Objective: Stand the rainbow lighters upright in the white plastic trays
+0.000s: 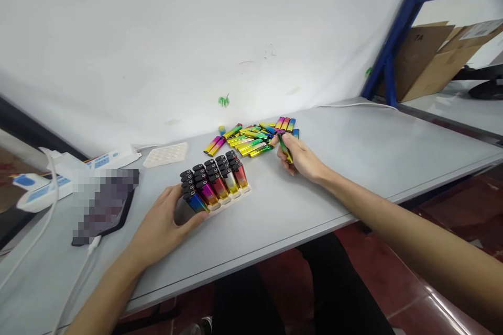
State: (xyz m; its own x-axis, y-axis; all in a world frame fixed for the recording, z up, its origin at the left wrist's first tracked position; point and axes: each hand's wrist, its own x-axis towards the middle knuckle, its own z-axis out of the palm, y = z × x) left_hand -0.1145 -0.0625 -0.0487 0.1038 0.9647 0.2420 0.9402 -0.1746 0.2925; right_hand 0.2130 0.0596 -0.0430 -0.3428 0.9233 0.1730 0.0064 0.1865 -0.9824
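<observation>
Spreads left hand [167, 225] around pale plastic tray [230, 200] of upright black-capped metallic lighters [218, 186] near grey table's [271, 220] front edge; could topple them if jolted. Pinches glossy green-and-yellow lighter [285, 150] in right hand [296, 158]; could scatter rainbow-metallic lighter heap [249, 142] by back edge if brushed. Beyond right edge, reads "7A" on brown cardboard box [418, 57]; can't decipher white paper label [481, 29].

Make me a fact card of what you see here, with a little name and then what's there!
Left grip: curved round the left end of the tray
Right grip: holding a green-and-yellow lighter
In tray: rows of standing lighters, black tops up
Pile: loose lighters, lying near the wall
Left side: phone with white cable
Far right: cardboard boxes beyond a blue frame
</observation>
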